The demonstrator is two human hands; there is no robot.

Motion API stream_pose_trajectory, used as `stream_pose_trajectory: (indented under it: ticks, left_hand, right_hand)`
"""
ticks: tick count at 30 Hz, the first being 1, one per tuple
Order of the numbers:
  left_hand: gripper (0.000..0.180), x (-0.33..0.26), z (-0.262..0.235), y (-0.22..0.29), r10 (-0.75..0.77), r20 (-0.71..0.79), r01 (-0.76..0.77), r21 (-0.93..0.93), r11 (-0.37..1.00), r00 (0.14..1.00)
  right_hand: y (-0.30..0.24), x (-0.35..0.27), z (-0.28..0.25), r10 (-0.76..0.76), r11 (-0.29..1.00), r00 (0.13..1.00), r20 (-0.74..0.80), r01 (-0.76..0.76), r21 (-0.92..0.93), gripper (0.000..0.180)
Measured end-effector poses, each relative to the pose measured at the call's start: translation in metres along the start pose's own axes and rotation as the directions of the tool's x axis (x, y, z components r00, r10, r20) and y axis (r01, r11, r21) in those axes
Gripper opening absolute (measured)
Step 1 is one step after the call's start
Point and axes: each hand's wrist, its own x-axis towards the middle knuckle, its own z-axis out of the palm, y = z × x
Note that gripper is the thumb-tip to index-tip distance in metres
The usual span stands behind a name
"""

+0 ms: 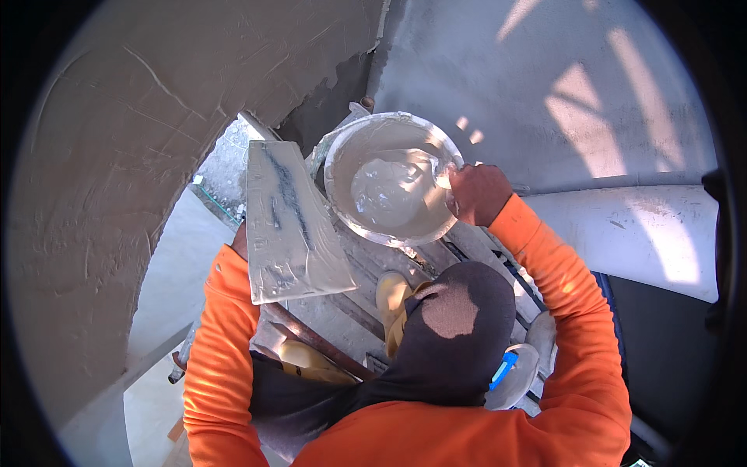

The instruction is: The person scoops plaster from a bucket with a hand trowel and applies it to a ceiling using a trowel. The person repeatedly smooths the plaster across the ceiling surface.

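My right hand (476,194) is closed on the handle of a trowel (416,173), whose blade lies in the wet grey plaster inside a round metal basin (342,148). A flat rectangular plaster board (289,226), smeared with grey and dark streaks, is held up by my left hand (239,241). That hand is mostly hidden under the board's left edge. The board sits just left of the basin and touches its rim. Both arms wear orange sleeves.
The basin rests on plaster-crusted wooden planks (350,311). My yellow boots (391,300) stand on them. A rough freshly plastered wall (132,156) curves on the left, and a smooth grey wall (560,86) is behind. A white ledge (646,233) runs at right.
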Motion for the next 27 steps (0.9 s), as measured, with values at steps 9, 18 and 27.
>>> stream_pose_trajectory:
  ticks: [9, 18, 27]
  left_hand:
    - [0.042, 0.022, -0.065, -0.013, 0.068, -0.026, -0.066, 0.101, 0.993, 0.997]
    - [0.042, 0.041, -0.075, -0.023, 0.069, 0.009, -0.070, 0.113, 0.991, 0.998]
    - [0.044, 0.078, -0.084, -0.044, 0.157, 0.014, -0.154, -0.124, 0.980, 0.987]
  right_hand:
    - [-0.081, 0.061, 0.042, -0.252, 0.911, 0.967, 0.028, 0.247, -0.331, 0.025]
    - [-0.030, 0.034, 0.024, -0.360, 0.920, 0.933, 0.031, 0.360, -0.157, 0.018]
    - [-0.016, 0.026, 0.035, -0.257, 0.943, 0.948, 0.191, 0.289, -0.167, 0.030]
